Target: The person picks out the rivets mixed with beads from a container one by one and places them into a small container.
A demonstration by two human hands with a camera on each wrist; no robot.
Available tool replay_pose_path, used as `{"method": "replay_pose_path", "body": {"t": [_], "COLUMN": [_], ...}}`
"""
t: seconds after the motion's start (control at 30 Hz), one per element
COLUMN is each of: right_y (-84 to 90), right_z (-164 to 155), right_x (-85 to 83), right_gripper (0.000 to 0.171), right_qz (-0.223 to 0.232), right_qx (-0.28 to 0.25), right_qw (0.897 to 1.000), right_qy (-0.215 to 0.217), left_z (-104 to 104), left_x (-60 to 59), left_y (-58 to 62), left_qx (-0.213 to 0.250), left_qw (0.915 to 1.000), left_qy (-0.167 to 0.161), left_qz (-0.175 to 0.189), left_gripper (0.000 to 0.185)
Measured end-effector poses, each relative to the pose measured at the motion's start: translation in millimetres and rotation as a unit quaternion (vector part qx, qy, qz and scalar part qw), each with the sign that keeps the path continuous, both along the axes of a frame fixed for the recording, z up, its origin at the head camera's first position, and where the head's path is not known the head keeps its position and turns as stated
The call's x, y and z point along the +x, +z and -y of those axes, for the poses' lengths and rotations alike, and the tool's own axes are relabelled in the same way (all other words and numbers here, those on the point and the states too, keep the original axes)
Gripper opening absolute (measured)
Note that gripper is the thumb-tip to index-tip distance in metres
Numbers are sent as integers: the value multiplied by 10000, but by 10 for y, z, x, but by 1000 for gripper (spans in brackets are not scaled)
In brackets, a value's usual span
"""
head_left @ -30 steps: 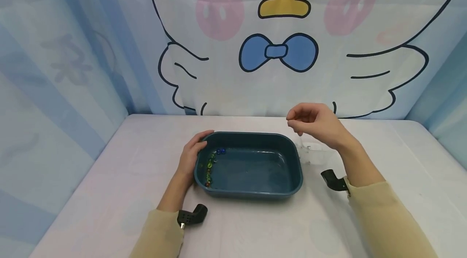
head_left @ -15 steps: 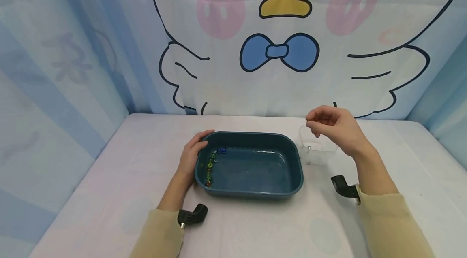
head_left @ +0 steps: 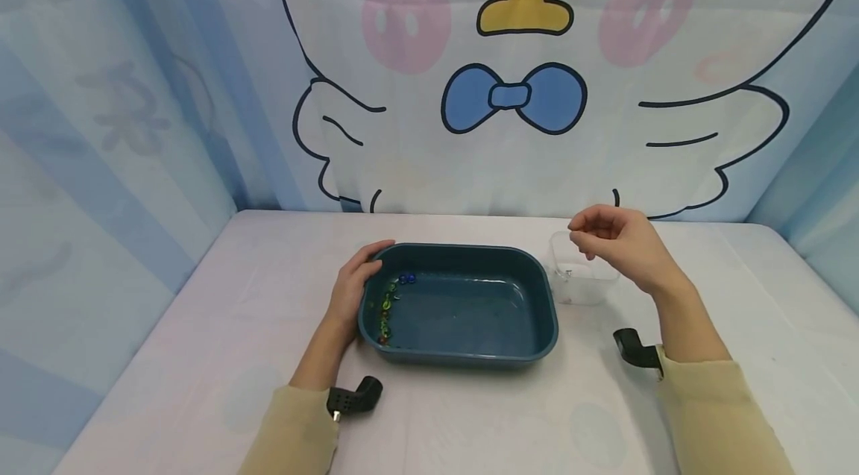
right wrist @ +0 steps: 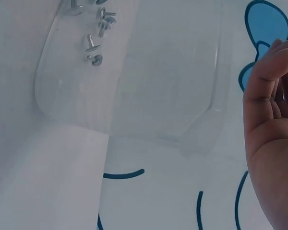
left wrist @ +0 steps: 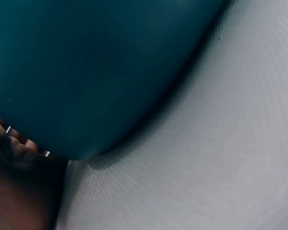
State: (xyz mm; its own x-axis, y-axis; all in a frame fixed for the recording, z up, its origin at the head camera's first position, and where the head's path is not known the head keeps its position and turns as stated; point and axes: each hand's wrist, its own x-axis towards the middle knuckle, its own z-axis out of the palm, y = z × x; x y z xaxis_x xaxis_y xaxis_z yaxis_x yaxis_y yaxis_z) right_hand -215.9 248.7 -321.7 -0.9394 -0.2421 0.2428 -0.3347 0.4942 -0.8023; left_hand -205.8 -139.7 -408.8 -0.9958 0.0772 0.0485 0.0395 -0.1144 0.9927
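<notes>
A dark teal plastic tub [head_left: 463, 357] stands mid-table. My left hand [head_left: 350, 285] grips its left side near the back corner; in the left wrist view the tub's wall [left wrist: 96, 72] hides part of the fingers. Small glass marbles [head_left: 386, 304], green, amber and blue, line the tub's left end inside. My right hand [head_left: 624, 247] hovers over a clear plastic box [head_left: 584, 293], right of the tub. Its thumb and fingertips are drawn together; I cannot tell whether something small is pinched there. Several flat-headed metal pins [right wrist: 93, 44] lie in the box.
A pale cloth covers the table [head_left: 470, 415]. Behind it hangs a curtain [head_left: 416, 162] printed with a cartoon bird in a blue bow tie. A black wrist camera [head_left: 354, 394] sits on the left wrist, another camera [head_left: 637, 350] on the right.
My right hand has moved from between the tub and box rightward over the box, then slightly lower. The left hand and the tub stay put.
</notes>
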Motion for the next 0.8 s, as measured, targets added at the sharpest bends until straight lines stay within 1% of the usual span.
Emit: {"method": "replay_pose_path", "body": {"t": [0.17,0.3,0.53,0.8], "right_y": [-46,-64,-82,-83], "right_z": [-57,-96,-121,-115], "right_x": [-22,-32,-36,-47], "right_gripper": [22,22,26,25], "right_qz": [80,72,159,100], "right_qx": [335,504,593,649], "right_qw": [9993,9984,9974,9969], "right_qy": [-136,-248,-366,-427], "left_z": [-7,-12,-18,-18], "left_x": [5,11,18,15], "left_y": [7,11,19,27], "left_qx": [21,31,70,28], "left_qw": [10000,10000,10000,10000], "left_qy": [8,27,21,72], "left_qz": [25,29,40,29], "left_gripper": [44,44,44,44]}}
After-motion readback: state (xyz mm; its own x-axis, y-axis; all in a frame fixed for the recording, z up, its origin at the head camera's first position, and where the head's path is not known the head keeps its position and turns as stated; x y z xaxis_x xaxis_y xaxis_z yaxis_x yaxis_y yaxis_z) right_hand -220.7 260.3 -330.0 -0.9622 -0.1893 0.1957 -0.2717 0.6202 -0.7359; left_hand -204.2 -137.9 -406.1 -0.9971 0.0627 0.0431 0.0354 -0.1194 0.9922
